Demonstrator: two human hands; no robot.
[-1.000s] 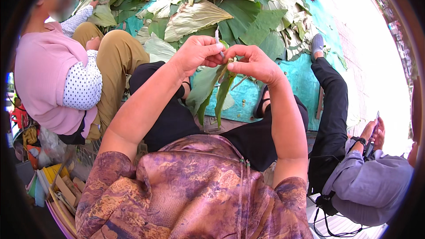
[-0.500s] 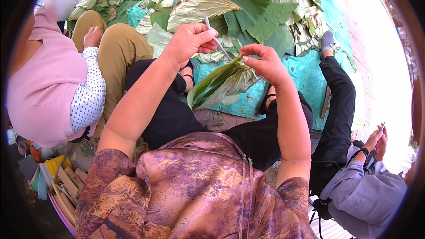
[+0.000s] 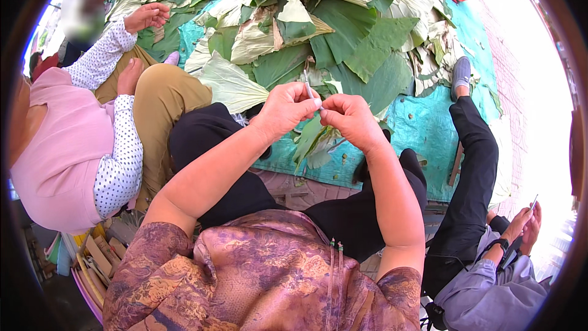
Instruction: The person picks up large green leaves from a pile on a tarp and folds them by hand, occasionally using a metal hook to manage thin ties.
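My left hand [image 3: 286, 109] is closed on a thin grey stick-like tool [image 3: 308, 79], whose upper end points away from me. Close beside it, the fingers of my right hand [image 3: 354, 120] are pinched together at the tool's lower end; what they hold is too small to make out. Below both hands is a folded green leaf [image 3: 313, 141], partly hidden by them. Whether it hangs from my fingers or lies lower down cannot be told. Beyond my hands, large green and pale leaves [image 3: 334, 27] are heaped.
The leaves lie on a turquoise sheet [image 3: 422, 119]. A person in pink [image 3: 70, 153] sits at my left with one hand raised. At right, another person's grey sleeve [image 3: 490, 288] and outstretched black-clad leg [image 3: 474, 153] show. A box of cardboard pieces [image 3: 101, 254] stands at lower left.
My hands have come together, and the tool has moved right toward my right fingers. The folded leaf now appears smaller and lower. The neighbour at left has raised a hand over the leaves.
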